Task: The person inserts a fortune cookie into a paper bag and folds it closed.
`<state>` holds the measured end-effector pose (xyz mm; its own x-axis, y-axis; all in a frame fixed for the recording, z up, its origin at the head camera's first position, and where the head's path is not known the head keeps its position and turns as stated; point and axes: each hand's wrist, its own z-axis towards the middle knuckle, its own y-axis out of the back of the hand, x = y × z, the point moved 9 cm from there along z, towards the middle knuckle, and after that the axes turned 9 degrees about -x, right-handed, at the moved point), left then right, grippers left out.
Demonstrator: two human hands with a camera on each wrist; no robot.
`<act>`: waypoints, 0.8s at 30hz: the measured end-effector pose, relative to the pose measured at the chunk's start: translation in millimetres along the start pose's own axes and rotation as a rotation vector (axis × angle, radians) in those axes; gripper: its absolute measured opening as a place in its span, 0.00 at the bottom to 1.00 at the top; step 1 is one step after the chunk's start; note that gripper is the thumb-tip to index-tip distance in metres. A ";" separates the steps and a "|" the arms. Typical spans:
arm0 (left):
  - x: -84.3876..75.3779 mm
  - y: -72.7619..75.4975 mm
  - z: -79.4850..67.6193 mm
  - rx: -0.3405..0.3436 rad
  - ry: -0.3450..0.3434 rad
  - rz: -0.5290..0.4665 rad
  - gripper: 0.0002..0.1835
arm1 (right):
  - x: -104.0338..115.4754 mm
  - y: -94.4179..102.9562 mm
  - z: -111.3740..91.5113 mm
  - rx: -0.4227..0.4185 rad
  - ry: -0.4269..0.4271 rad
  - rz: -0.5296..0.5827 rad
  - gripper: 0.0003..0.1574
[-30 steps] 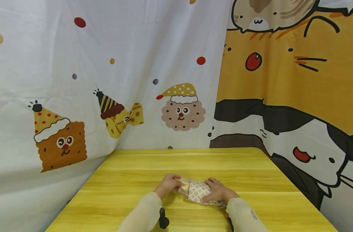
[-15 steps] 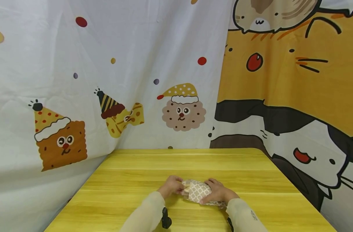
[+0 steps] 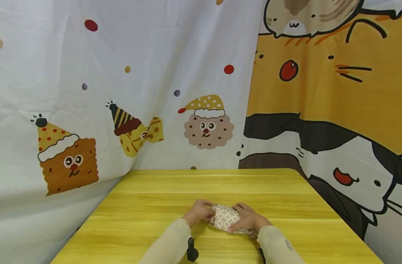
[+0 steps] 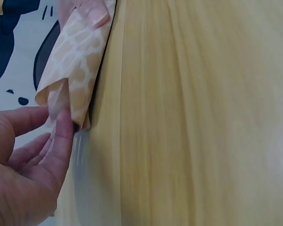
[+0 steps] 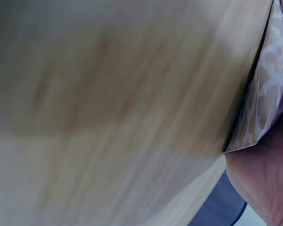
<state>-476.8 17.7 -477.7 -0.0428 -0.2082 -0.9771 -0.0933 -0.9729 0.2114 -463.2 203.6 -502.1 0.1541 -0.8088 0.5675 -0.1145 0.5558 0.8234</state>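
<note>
A beige paper-like pouch (image 3: 225, 217) with a white lattice print lies on the table, slightly slanted, its open end to the left. My right hand (image 3: 249, 219) grips it across the right part, thumb on the near side and fingers on the far side. At the open mouth, my left hand (image 3: 199, 212) pinches a translucent plastic piece (image 4: 60, 98) between thumb and fingers. That piece sits partly inside the pouch; its inner part is hidden. In the right wrist view, the pouch (image 5: 269, 75) rests against the right palm.
The yellow wood-grain table (image 3: 161, 183) extends around both hands. Behind it hangs a white printed curtain (image 3: 154, 55), with a cat-print curtain (image 3: 320, 88) on the right. Black straps (image 3: 192, 250) show at the wrists.
My left hand has moved a little right, up to the pouch's mouth. The pale, translucent part sticking out has shortened and gone further inside. The right hand and pouch stay in place.
</note>
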 end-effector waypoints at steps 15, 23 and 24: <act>-8.0 -2.3 -8.7 -0.029 -0.055 0.027 0.07 | 23.7 6.0 -8.4 0.026 0.049 -0.045 0.72; -12.3 12.6 -8.5 -0.086 -0.100 0.095 0.09 | 34.6 15.3 -8.8 -0.053 0.032 -0.062 0.60; -13.8 17.2 -8.1 -0.107 -0.114 0.116 0.09 | 34.3 16.5 -8.1 -0.073 0.027 -0.070 0.59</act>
<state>-469.8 3.0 -460.8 -0.1605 -0.3130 -0.9361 0.0252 -0.9494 0.3131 -451.8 186.6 -469.0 0.1857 -0.8412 0.5078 -0.0313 0.5114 0.8588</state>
